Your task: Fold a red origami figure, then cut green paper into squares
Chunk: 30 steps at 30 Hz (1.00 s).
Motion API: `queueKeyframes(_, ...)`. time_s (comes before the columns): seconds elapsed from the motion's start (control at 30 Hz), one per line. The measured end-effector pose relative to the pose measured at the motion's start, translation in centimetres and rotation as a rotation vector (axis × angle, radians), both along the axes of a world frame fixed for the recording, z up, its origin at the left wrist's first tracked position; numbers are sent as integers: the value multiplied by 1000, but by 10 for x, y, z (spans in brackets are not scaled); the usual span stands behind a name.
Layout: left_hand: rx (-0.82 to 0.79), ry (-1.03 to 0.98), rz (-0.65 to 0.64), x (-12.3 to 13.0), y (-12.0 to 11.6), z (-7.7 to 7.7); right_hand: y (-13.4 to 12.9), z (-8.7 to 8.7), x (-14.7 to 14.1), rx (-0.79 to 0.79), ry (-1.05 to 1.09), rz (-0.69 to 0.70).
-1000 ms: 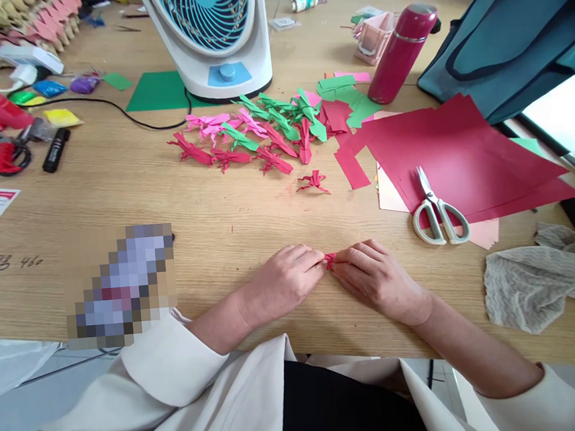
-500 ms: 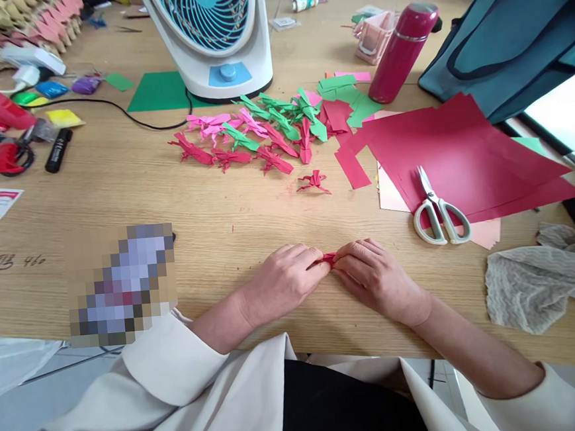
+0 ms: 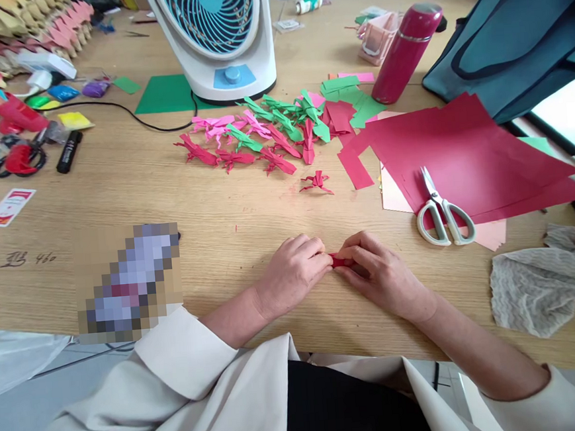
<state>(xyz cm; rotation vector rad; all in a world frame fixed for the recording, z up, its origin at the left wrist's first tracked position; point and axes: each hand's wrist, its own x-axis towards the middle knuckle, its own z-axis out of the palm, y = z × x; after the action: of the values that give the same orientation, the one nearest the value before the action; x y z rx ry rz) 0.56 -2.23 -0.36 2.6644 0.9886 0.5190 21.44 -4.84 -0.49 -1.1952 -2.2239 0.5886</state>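
Note:
A small piece of folded red paper [image 3: 338, 260] is pinched between my two hands, low over the front of the table; most of it is hidden by fingers. My left hand [image 3: 296, 272] grips its left end, fingers closed. From the other side my right hand [image 3: 382, 271] holds it between thumb and forefinger. Just beyond lies a small red folded paper figure [image 3: 317, 182] with thin legs. Farther back is a cluster of folded red, pink and green paper figures [image 3: 278, 160]. Red paper strips [image 3: 356, 168] lie beside them.
White-handled scissors [image 3: 441, 213] rest partly on large red sheets [image 3: 462, 155] at right, near a crumpled cloth [image 3: 532, 292]. A red flask [image 3: 407, 53], a blue bag [image 3: 507, 39] and a fan [image 3: 227, 41] stand behind. A blurred-out object [image 3: 133, 281] lies left, below a black marker [image 3: 69, 152].
My fingers have shifted on the red paper, with the right hand's fingers more raised and more of the paper showing. The whole view has moved slightly, so things appear a little farther right.

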Motion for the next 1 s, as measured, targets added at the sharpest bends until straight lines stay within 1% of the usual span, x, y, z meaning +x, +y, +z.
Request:
queueKeyframes(0.17,-29,-38,-3,0,1,-2,3,1,0,-60,62,4)
queueKeyframes(0.3,-57,-68,3,0,2,-2,5,2,-1,-115,48,5)
queueKeyframes(0.4,-55,-76,2,0,2,-2,5,2,-2,-115,35,3)
queueKeyframes(0.57,-48,-24,24,-3,0,-2,5,5,-6,-111,15,-9)
queueKeyframes(0.83,19,77,52,-9,-2,-3,7,9,-9,-129,-35,-27)
queueKeyframes(1.0,23,78,121,-7,-4,-3,8,8,-10,-134,-61,-42)
